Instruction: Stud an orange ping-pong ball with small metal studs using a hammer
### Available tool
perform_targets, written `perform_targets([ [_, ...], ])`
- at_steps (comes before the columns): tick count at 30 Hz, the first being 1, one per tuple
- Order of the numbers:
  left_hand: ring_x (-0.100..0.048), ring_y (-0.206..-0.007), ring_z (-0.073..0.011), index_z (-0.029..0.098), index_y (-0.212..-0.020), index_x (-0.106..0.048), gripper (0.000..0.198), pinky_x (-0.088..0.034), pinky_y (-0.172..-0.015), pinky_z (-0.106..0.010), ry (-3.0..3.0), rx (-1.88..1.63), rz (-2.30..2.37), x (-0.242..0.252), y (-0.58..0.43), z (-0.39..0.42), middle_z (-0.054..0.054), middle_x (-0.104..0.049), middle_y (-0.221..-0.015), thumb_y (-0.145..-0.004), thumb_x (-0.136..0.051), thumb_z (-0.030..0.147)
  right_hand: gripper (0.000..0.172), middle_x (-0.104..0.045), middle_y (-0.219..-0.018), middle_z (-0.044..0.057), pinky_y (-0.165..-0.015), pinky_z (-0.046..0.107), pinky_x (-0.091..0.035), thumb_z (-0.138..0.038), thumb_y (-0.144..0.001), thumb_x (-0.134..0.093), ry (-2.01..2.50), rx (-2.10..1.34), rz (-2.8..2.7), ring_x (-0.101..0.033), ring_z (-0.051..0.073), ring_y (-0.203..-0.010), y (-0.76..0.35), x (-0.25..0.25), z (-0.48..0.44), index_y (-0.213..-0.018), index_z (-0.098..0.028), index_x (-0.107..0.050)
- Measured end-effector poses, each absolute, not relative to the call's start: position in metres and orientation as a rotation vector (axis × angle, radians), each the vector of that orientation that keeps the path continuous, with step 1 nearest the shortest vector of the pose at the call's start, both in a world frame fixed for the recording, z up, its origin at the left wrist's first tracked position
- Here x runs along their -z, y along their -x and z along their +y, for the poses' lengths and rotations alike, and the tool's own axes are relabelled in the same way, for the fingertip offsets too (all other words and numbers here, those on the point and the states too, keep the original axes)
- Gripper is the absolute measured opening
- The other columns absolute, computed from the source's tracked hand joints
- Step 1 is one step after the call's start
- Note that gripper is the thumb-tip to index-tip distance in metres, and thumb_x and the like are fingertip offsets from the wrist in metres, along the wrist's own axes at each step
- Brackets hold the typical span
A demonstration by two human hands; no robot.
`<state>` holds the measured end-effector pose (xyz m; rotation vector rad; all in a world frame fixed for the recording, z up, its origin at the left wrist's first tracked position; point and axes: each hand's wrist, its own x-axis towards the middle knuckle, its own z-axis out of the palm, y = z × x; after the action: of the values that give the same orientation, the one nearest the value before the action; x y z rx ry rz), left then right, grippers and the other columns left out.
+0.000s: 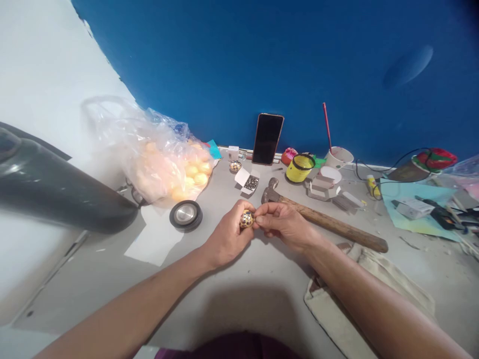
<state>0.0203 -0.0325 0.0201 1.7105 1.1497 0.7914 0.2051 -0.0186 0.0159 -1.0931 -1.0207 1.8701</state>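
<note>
My left hand [227, 234] is closed around a small gold ball studded with dark gems [247, 219], held just above the grey table [239, 294]. My right hand [282, 225] meets it from the right, fingertips pinched against the ball's side. What the right fingertips pinch, if anything, is too small to make out. Behind the hands lies a wooden-handled hammer [329, 223], its head near a small open box of dark studs [250, 181].
A plastic bag of pale orange balls [164, 159] sits at the back left, a black round tin [186, 214] and white paper [155, 239] before it. A phone [267, 138] leans on the blue wall. A yellow pot [299, 168], white cups, cables and clutter fill the right. A cloth bag [359, 299] lies under my right forearm.
</note>
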Motion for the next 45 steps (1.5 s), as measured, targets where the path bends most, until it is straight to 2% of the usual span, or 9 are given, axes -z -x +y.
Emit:
perform_targets([
  [8, -0.047, -0.067, -0.0124, 0.021, -0.100, -0.049, 0.016, -0.040, -0.064, -0.026, -1.729, -0.804, 1.147, -0.015, -0.020, -0.032, 0.005, -0.052, -0.078, -0.086, -0.055, 0.018, 0.031, -0.072, -0.072, 0.005, -0.054, 0.024, -0.036, -0.039, -0.061, -0.091, 1.125, -1.833, -1.063, -0.054, 0.011, -0.060, -0.204, -0.018, -0.019, -0.075, -0.017, -0.076],
  [15, -0.046, -0.065, -0.0135, 0.021, -0.102, -0.049, 0.017, -0.039, -0.061, -0.026, -1.745, -0.778, 1.212, -0.014, -0.020, -0.035, 0.004, -0.051, -0.076, -0.087, -0.055, 0.019, 0.022, -0.068, -0.066, 0.002, -0.056, 0.027, -0.038, -0.034, -0.061, -0.086, 1.232, -1.637, -1.224, -0.049, 0.010, -0.058, -0.199, -0.031, -0.023, -0.070, -0.017, -0.075],
  [23, -0.054, -0.072, -0.0154, 0.021, -0.106, -0.051, 0.016, -0.042, -0.065, -0.028, -1.912, -0.972, 1.330, -0.003, -0.020, -0.043, -0.001, -0.060, -0.091, -0.091, -0.055, 0.023, 0.022, -0.064, -0.062, 0.000, -0.055, 0.025, -0.042, -0.029, -0.053, -0.086, 1.175, -1.739, -1.002, -0.051, 0.010, -0.057, -0.187, -0.030, -0.029, -0.064, -0.016, -0.072],
  [28, -0.054, -0.067, -0.0146, 0.021, -0.101, -0.052, 0.014, -0.042, -0.061, -0.026, -1.791, -1.026, 1.381, -0.003, -0.027, -0.047, 0.001, -0.060, -0.082, -0.090, -0.058, 0.028, 0.023, -0.064, -0.060, -0.001, -0.054, 0.023, -0.044, -0.028, -0.056, -0.084, 1.203, -1.680, -1.018, -0.052, 0.009, -0.056, -0.183, -0.029, -0.030, -0.065, -0.015, -0.068],
  [30, -0.052, -0.062, -0.0134, 0.021, -0.100, -0.051, 0.015, -0.041, -0.058, -0.025, -1.681, -1.027, 1.368, -0.007, -0.030, -0.048, 0.003, -0.059, -0.076, -0.089, -0.059, 0.027, 0.027, -0.065, -0.062, -0.001, -0.053, 0.023, -0.044, -0.029, -0.056, -0.085, 1.220, -1.683, -1.026, -0.053, 0.010, -0.055, -0.185, -0.030, -0.030, -0.071, -0.016, -0.066],
  [35, -0.051, -0.059, -0.0114, 0.022, -0.099, -0.049, 0.017, -0.041, -0.056, -0.022, -1.443, -1.024, 1.211, -0.019, -0.034, -0.047, 0.005, -0.060, -0.070, -0.086, -0.060, 0.025, 0.031, -0.068, -0.063, 0.001, -0.052, 0.023, -0.042, -0.040, -0.072, -0.080, 1.204, -1.644, -1.278, -0.055, 0.011, -0.055, -0.199, -0.035, -0.026, -0.085, -0.018, -0.064],
  [38, -0.050, -0.057, -0.0110, 0.021, -0.098, -0.048, 0.016, -0.040, -0.054, -0.022, -1.377, -0.983, 1.166, -0.021, -0.034, -0.046, 0.005, -0.060, -0.069, -0.086, -0.059, 0.024, 0.031, -0.066, -0.062, 0.000, -0.053, 0.023, -0.041, -0.043, -0.075, -0.079, 1.176, -1.636, -1.359, -0.053, 0.010, -0.055, -0.202, -0.034, -0.026, -0.084, -0.017, -0.064],
  [43, -0.058, -0.065, -0.0130, 0.021, -0.099, -0.051, 0.018, -0.044, -0.061, -0.024, -1.408, -1.006, 1.147, -0.018, -0.033, -0.046, 0.004, -0.063, -0.073, -0.084, -0.060, 0.018, 0.027, -0.062, -0.058, -0.003, -0.050, 0.022, -0.037, -0.037, -0.071, -0.079, 1.224, -1.579, -1.346, -0.051, 0.009, -0.052, -0.194, -0.030, -0.028, -0.073, -0.018, -0.059],
  [45, -0.057, -0.064, -0.0126, 0.021, -0.097, -0.052, 0.017, -0.043, -0.060, -0.024, -1.395, -0.995, 1.148, -0.017, -0.033, -0.044, 0.003, -0.063, -0.073, -0.083, -0.061, 0.018, 0.026, -0.062, -0.058, -0.003, -0.051, 0.022, -0.037, -0.035, -0.071, -0.078, 1.245, -1.552, -1.358, -0.051, 0.009, -0.052, -0.193, -0.030, -0.028, -0.072, -0.018, -0.059],
])
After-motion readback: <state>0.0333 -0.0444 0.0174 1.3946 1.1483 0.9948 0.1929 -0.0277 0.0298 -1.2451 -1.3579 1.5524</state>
